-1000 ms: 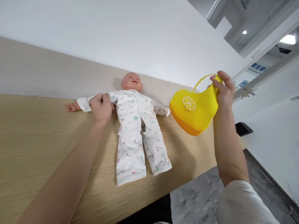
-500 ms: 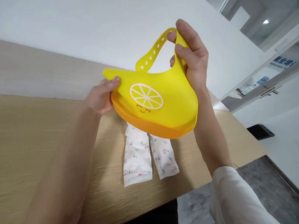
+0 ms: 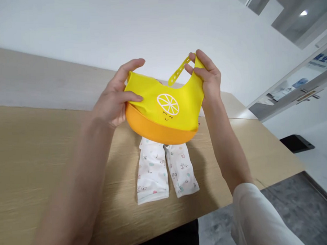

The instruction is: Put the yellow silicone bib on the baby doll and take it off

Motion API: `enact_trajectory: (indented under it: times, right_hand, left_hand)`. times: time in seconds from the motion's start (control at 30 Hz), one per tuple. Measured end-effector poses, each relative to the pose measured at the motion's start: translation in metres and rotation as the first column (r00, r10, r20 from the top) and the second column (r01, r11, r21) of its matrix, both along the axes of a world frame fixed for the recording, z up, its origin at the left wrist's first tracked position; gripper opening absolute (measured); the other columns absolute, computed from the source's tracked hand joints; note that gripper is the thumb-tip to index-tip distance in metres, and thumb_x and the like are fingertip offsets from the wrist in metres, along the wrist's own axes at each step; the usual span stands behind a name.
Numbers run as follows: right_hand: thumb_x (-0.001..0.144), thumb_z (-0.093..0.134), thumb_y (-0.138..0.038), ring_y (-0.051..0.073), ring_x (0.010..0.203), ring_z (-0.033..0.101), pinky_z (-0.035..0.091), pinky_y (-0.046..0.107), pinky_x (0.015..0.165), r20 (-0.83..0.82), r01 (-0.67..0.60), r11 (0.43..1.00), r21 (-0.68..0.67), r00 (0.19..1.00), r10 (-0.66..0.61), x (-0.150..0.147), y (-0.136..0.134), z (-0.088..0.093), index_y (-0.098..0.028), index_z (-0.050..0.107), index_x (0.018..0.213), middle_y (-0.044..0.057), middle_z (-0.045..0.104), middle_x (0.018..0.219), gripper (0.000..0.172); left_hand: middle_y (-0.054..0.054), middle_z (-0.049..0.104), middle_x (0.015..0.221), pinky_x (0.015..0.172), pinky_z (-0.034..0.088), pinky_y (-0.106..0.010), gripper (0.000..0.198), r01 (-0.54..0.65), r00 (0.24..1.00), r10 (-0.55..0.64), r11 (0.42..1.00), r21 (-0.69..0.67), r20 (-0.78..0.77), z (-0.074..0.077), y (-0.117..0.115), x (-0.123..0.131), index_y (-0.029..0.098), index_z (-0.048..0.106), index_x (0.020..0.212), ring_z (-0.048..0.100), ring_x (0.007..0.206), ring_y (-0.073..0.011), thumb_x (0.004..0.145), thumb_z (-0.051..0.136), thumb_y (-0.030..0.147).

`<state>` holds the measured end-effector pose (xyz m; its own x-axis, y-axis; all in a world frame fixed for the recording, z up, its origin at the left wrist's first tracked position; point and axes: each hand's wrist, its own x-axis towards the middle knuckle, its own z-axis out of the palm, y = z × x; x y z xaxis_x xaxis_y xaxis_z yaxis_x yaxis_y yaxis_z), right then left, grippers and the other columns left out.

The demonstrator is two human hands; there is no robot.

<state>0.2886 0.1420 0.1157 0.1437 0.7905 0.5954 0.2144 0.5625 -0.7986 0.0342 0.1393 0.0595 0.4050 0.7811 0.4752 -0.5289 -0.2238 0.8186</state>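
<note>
A yellow baby bib [image 3: 148,90] with an orange catch pocket [image 3: 161,128] is held up in the air between my two hands. Its front carries a white citrus slice and a small smiling face. My left hand [image 3: 116,95] grips the bib's left side, thumb across the front. My right hand [image 3: 209,77] pinches the neck strap on the right, and the strap's holed end hangs behind the fingers. Below lie white printed baby pants [image 3: 152,173], legs toward me; the bib covers their upper part.
The wooden table [image 3: 46,160] runs up to a pale wall panel [image 3: 42,77]. A dark phone-like object [image 3: 296,143] is at the right, past the table's edge. Grey floor [image 3: 286,207] shows at the lower right, and a glass door with a handle [image 3: 310,95] stands beyond.
The bib has come lower and tilted, so its pocket shows more. My left hand has shifted its hold, with a finger now raised above the bib's edge; my right hand has dropped with the strap.
</note>
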Motion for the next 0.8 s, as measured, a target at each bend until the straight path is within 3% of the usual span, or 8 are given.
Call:
enact_trajectory:
  times: [0.1,0.2,0.3,0.4,0.53,0.67,0.8]
  right_hand:
    - [0.078,0.061,-0.017,0.017,0.133,0.054,0.048,0.033,0.115,-0.086,-0.042,0.998,0.048,0.995,0.046,0.008,0.004,0.003,-0.024,0.059,0.116,-0.001,0.065,0.124,0.039]
    - [0.077,0.058,-0.012,0.015,0.129,0.057,0.050,0.033,0.112,-0.138,-0.018,0.999,0.049,0.990,0.024,0.013,0.017,-0.002,-0.022,0.058,0.116,-0.001,0.065,0.122,0.040]
    - [0.081,0.062,-0.021,0.017,0.126,0.059,0.054,0.036,0.107,-0.125,0.059,0.995,-0.086,0.990,-0.069,0.012,0.043,-0.024,-0.022,0.058,0.117,0.001,0.064,0.124,0.036]
    - [0.079,0.069,-0.025,0.019,0.123,0.060,0.055,0.038,0.104,-0.155,0.056,0.967,-0.249,0.983,-0.097,0.011,0.068,-0.055,-0.018,0.058,0.118,0.006,0.064,0.124,0.041]
    - [0.076,0.070,-0.022,0.019,0.123,0.059,0.054,0.040,0.104,-0.175,0.091,0.929,-0.358,0.971,-0.162,0.014,0.085,-0.086,-0.015,0.059,0.119,0.009,0.063,0.124,0.044]
    - [0.078,0.066,-0.018,0.017,0.126,0.057,0.050,0.038,0.109,-0.173,0.108,0.961,-0.256,0.973,-0.156,0.019,0.090,-0.095,-0.018,0.058,0.120,0.005,0.062,0.125,0.043]
    - [0.082,0.064,-0.021,0.017,0.135,0.050,0.048,0.033,0.110,-0.065,0.157,0.972,-0.175,0.983,-0.170,0.021,0.099,-0.098,-0.023,0.062,0.116,0.001,0.061,0.125,0.034]
  left_hand:
    - [0.000,0.067,0.113,0.099,0.055,-0.043,0.071,-0.018,0.999,0.017,1.000,-0.010,-0.049,0.001,-0.008,0.016,0.028,0.057,0.129,0.067,0.109,-0.0238,0.063,0.065,0.004]
    - [-0.002,0.065,0.120,0.105,0.050,-0.045,0.064,-0.056,0.988,0.060,0.998,0.031,-0.142,-0.005,-0.009,0.025,0.028,0.059,0.125,0.061,0.121,-0.0270,0.065,0.068,0.008]
    - [-0.002,0.064,0.123,0.106,0.049,-0.045,0.055,-0.230,0.941,0.245,0.969,0.090,-0.234,-0.022,0.006,0.028,0.027,0.063,0.114,0.056,0.126,-0.0298,0.062,0.069,0.010]
    - [-0.004,0.065,0.121,0.105,0.048,-0.043,0.049,-0.417,0.832,0.431,0.901,0.117,-0.351,-0.045,0.030,0.028,0.025,0.066,0.104,0.054,0.125,-0.0299,0.057,0.064,0.009]
    - [-0.003,0.069,0.106,0.092,0.052,-0.039,0.044,-0.537,0.741,0.498,0.842,0.048,-0.452,-0.064,0.060,0.031,0.021,0.070,0.099,0.061,0.107,-0.0268,0.057,0.060,0.010]
    - [-0.003,0.070,0.093,0.082,0.052,-0.035,0.028,-0.631,0.702,0.584,0.776,0.025,-0.409,-0.057,0.076,0.042,0.015,0.075,0.091,0.063,0.089,-0.0192,0.066,0.063,0.014]
    - [-0.004,0.069,0.086,0.081,0.051,-0.035,0.016,-0.738,0.603,0.681,0.674,0.034,-0.416,-0.048,0.088,0.051,0.010,0.076,0.082,0.059,0.080,-0.0154,0.068,0.070,0.011]
